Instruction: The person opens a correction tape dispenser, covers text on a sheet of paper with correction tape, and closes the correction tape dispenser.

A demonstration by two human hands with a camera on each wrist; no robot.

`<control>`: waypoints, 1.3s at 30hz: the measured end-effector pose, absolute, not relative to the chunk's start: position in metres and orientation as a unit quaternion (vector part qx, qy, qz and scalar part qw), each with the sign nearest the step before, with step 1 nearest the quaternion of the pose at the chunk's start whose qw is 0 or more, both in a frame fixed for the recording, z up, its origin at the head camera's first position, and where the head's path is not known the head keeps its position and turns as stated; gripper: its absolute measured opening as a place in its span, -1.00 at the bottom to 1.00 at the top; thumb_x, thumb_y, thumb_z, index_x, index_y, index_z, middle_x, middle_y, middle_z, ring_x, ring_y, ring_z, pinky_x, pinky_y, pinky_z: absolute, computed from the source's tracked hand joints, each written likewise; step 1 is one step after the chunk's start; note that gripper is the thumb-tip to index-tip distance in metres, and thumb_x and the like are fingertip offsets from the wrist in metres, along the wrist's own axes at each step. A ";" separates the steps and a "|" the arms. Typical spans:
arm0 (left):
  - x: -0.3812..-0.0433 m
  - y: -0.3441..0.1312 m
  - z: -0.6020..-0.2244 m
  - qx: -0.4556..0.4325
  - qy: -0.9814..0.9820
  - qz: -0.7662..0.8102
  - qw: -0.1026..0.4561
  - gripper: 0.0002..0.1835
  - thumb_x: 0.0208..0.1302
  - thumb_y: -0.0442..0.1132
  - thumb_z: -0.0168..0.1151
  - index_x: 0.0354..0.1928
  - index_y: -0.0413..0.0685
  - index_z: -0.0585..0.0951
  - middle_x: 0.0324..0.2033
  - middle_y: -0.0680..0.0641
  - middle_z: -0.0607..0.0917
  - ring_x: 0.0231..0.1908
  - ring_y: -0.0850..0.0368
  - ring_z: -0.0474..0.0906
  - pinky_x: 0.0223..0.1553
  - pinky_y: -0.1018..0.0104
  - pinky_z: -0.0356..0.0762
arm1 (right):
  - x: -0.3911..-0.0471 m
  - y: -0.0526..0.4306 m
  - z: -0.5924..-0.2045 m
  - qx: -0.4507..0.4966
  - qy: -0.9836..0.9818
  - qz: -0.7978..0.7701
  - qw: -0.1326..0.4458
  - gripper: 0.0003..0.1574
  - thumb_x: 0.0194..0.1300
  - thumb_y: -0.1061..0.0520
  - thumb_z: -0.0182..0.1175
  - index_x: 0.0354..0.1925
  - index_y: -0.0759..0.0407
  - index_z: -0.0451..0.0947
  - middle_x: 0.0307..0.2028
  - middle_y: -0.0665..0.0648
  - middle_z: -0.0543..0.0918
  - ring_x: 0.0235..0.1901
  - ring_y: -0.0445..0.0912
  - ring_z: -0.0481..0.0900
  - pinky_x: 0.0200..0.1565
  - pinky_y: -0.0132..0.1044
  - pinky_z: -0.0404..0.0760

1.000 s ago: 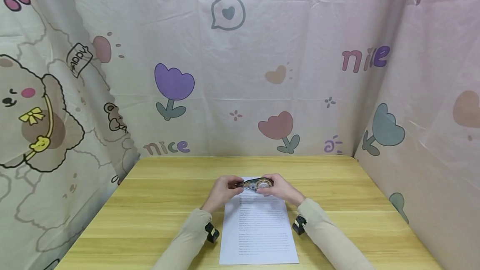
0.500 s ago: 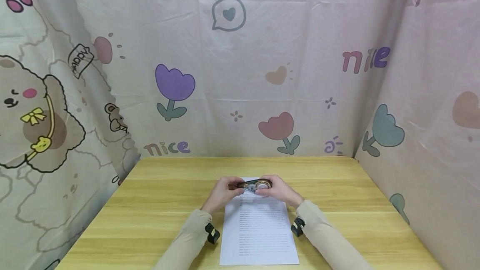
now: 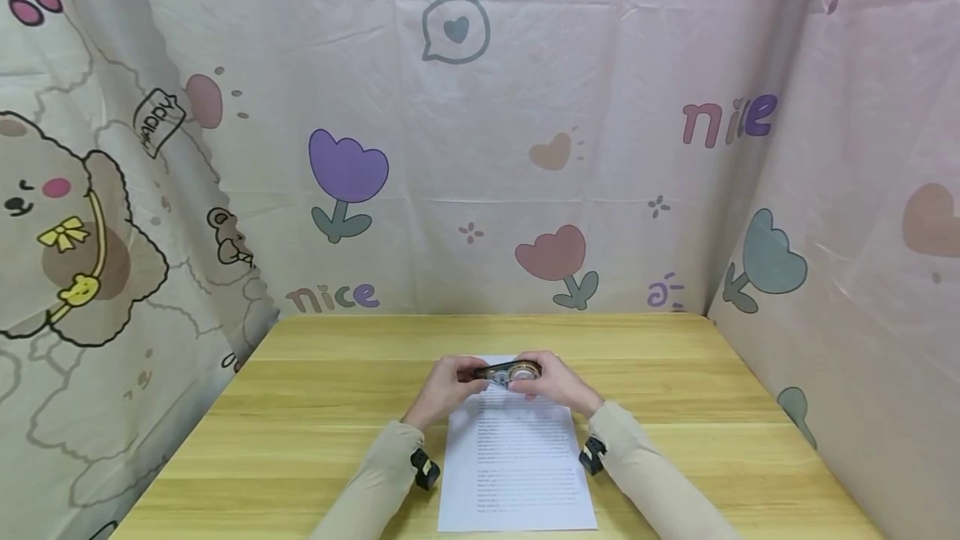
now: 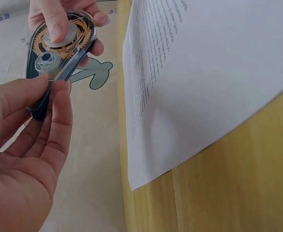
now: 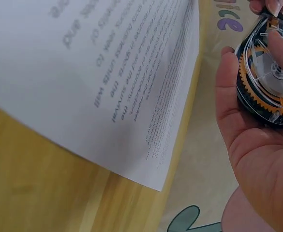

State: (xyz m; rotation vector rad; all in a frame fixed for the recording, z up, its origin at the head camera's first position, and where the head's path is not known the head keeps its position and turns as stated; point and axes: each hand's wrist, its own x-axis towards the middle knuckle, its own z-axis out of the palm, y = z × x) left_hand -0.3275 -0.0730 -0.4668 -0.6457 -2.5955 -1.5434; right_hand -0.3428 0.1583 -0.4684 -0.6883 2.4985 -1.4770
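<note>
Both hands hold a correction tape [image 3: 522, 371] above the far end of a printed sheet [image 3: 525, 473]. Its clear casing shows orange gear wheels and a white spool in the left wrist view. My left hand [image 3: 446, 386] pinches the narrow dark tip end between thumb and fingers. The wide round end is gripped by my right hand [image 3: 558, 382], whose thumb lies across the spool in the right wrist view. The tape's narrow end points left in the head view. Part of that end is hidden behind the left fingers.
The sheet lies lengthwise on a light wooden table [image 3: 330, 407]. A patterned cloth [image 3: 465, 148] hangs behind the table and along both sides. Small black cameras are strapped on both sleeves.
The right hand and the wide end of the correction tape have shifted slightly left, toward the left hand. The left hand stays nearly in place, and the sheet has not moved.
</note>
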 end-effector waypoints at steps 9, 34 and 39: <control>-0.327 -0.073 -0.468 -0.203 -0.851 -0.484 0.020 -0.75 0.16 -0.37 0.38 -0.08 -0.17 0.72 -0.19 -0.12 0.76 -0.28 0.20 0.64 -0.28 0.41 0.62 | -0.344 0.156 -0.475 -0.233 0.842 -0.481 0.079 -0.59 0.23 0.09 0.37 0.02 0.17 0.58 -0.11 0.17 0.67 -0.23 -0.12 0.61 -0.33 -0.27 0.71; -0.328 -0.071 -0.472 -0.215 -0.807 -0.549 -0.036 -0.72 0.34 -0.24 0.25 -0.03 -0.29 0.67 -0.22 -0.23 0.76 -0.36 0.07 0.71 -0.25 0.13 0.74 | -0.325 0.152 -0.474 -0.258 0.903 -0.333 -0.087 -0.19 0.00 -0.04 0.52 0.20 0.10 0.46 0.02 0.08 0.55 -0.06 -0.09 0.55 0.04 -0.12 0.60; -0.327 -0.074 -0.473 -0.205 -0.814 -0.544 -0.021 -0.70 0.39 -0.19 0.20 -0.04 -0.30 0.67 -0.24 -0.29 0.75 -0.34 0.03 0.71 -0.27 0.17 0.72 | -0.325 0.154 -0.475 -0.230 0.919 -0.304 -0.102 -0.26 -0.03 -0.14 0.52 0.10 0.06 0.55 0.00 0.03 0.64 -0.11 -0.13 0.58 -0.06 -0.19 0.60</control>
